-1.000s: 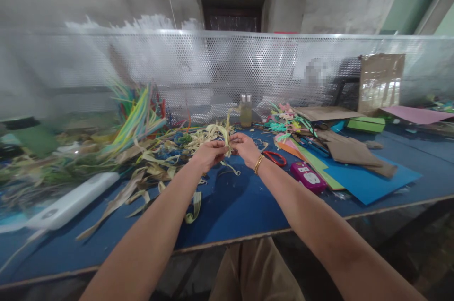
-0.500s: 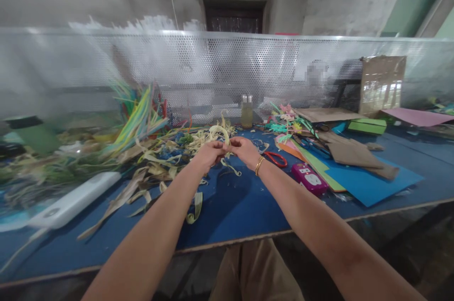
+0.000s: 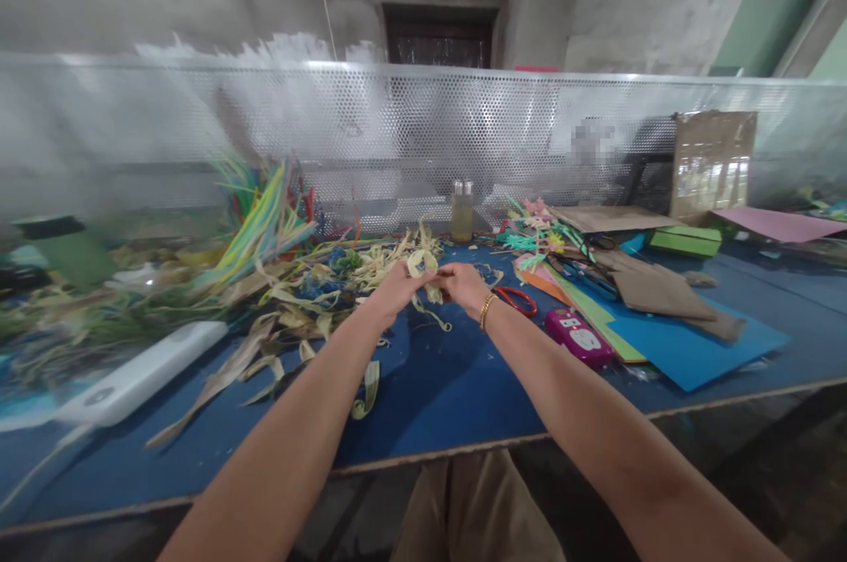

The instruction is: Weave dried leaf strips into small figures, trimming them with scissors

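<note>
Hands meet over the middle of the blue surface, both on one pale strip that looks like dried husk. Left hand: grip nearly closed, thumb and fingers pinching the strip. Right hand: grip also pinched down to fingertips, on the strip's right side. Fingertips of both hands are close together; can't tell if they touch. Strip curls into a loop above the fingers. Thin curled tail shows just below; can't tell if it hangs from the strip or lies loose. Bracelet on right wrist.

Behind and left of the hands: tangled heap of pale strips, some blue and green bits mixed in. Another curled strip lies alone beside the left forearm. Further left: white device with a cord, green container with dark lid, bundle of coloured strips sticking up at an angle. That side is blurred.

Glass jar stands upright beyond the hands, near the perforated panel.

Right of the hands: red-handled tool just past the wrist, blades not visible. Then purple case next to blue sheet, with brown pieces lying partly over the sheet.
</note>
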{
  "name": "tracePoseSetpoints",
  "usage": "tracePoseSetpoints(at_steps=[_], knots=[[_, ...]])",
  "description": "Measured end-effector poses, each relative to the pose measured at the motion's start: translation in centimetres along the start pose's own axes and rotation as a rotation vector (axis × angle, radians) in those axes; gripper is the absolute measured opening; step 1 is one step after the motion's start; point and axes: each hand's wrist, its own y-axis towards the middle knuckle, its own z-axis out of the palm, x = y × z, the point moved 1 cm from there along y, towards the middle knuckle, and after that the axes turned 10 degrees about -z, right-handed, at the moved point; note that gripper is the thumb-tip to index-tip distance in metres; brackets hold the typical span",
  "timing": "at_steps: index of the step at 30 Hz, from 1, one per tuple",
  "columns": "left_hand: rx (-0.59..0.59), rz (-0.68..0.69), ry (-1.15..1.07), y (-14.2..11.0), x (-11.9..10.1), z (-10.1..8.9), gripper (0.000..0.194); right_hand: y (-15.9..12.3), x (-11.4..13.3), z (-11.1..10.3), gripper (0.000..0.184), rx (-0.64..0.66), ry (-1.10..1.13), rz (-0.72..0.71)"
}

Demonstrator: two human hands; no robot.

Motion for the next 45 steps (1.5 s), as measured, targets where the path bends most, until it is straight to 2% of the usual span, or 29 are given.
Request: tracePoseSetpoints(at_steps=[3, 7, 11, 14, 19, 22, 24, 26, 29, 31, 34, 37, 38, 40, 43, 45], knots=[[0.088, -0.005, -0.114, 0.5, 0.3, 0.0, 0.021, -0.3, 0.0, 0.5, 0.017, 0.104, 0.003, 0.06], [0.07, -0.076, -0.426, 0.4, -0.7, -0.8, 0.013, -0.4, 0.3, 0.6, 0.012, 0.249, 0.052, 0.108], [0.198, -0.108, -0.771, -0.2, -2.3, -1.6, 0.018, -0.7, 0.9, 0.4, 0.014, 0.379, 0.053, 0.14], [0.265, -0.11, -0.934, -0.4, -2.8, -2.2, 0.021, -0.9, 1.6, 0.4, 0.016, 0.435, 0.044, 0.162], [0.271, -0.084, -1.16, 0.0, -2.8, -3.8, 0.025, -1.0, 1.7, 0.5, 0.012, 0.474, 0.053, 0.205], [0.268, -0.054, -1.195, 0.3, -2.8, -5.1, 0.029, -0.9, 1.3, 0.7, 0.009, 0.505, 0.056, 0.229], [0.22, -0.033, -1.181, 0.5, -2.8, -6.1, 0.03, -0.9, 1.1, 0.7, 0.008, 0.523, 0.049, 0.229], [0.118, 0.019, -1.152, 0.5, -3.0, -7.3, 0.03, -0.9, 1.1, 0.5, 0.008, 0.548, 0.034, 0.217], [-0.117, 0.139, -1.058, 0.1, -3.3, -9.6, 0.034, -0.8, 1.4, -0.9, 0.008, 0.566, -0.001, 0.205], [-0.216, 0.192, -1.022, -0.2, -3.6, -10.9, 0.036, -0.3, 1.5, -2.2, 0.008, 0.489, 0.007, 0.202], [-0.389, 0.232, -0.853, -0.3, -3.9, -11.6, 0.034, 0.8, 1.4, -4.1, 0.007, 0.203, 0.143, 0.168], [-0.511, 0.25, -0.681, 0.0, -4.1, -10.6, 0.016, 1.6, 0.9, -4.9, 0.006, -0.043, 0.319, 0.144], [-0.51, 0.254, -0.587, 0.1, -4.2, -10.0, 0.009, 1.7, 0.8, -5.0, 0.006, -0.086, 0.358, 0.145], [-0.45, 0.264, -0.176, 0.4, -4.5, -8.9, 0.015, 1.9, 0.6, -5.0, 0.005, -0.128, 0.405, 0.151], [-0.173, 0.254, 0.679, 0.6, -4.4, -6.9, 0.018, 1.8, 0.7, -4.9, 0.006, -0.153, 0.446, 0.143], [0.001, 0.248, 1.077, 0.5, -3.6, -5.7, 0.018, 1.7, 0.8, -4.8, 0.006, -0.153, 0.459, 0.138]])
